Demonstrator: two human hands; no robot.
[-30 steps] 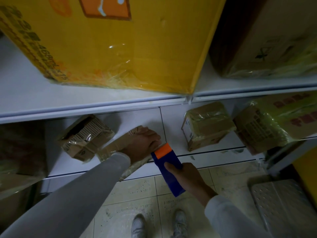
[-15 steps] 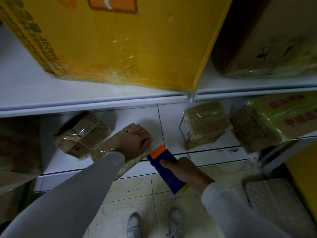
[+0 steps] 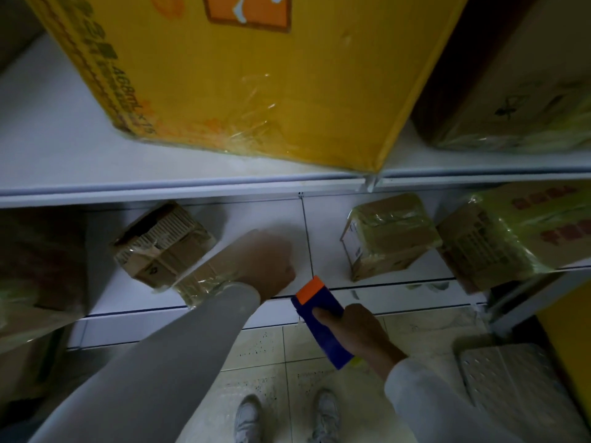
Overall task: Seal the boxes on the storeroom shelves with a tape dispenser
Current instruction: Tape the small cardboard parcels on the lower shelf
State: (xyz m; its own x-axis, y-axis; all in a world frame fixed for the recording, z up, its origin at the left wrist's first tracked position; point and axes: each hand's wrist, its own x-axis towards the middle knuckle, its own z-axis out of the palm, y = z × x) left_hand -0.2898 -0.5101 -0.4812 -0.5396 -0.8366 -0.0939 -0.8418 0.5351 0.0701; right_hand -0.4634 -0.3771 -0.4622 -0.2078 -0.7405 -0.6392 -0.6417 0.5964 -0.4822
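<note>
My right hand (image 3: 358,332) grips a blue tape dispenser (image 3: 321,321) with an orange tip, held over the front edge of the lower white shelf (image 3: 399,295). My left hand (image 3: 270,266), blurred, lies on top of a small flat cardboard box (image 3: 204,276) wrapped in clear tape near that shelf's front; its fingers are too blurred to read. The dispenser's orange tip is just right of that hand, apart from the box.
Another small box (image 3: 161,244) with a raised flap leans behind the flat one. Two taped boxes (image 3: 388,235) (image 3: 511,235) sit to the right. A large yellow carton (image 3: 256,75) stands on the upper shelf. Tiled floor, my shoes and a step stool (image 3: 518,385) are below.
My left hand has shifted on the small box and is now blurred with motion. The dispenser has stayed close beside it at the shelf's front edge.
</note>
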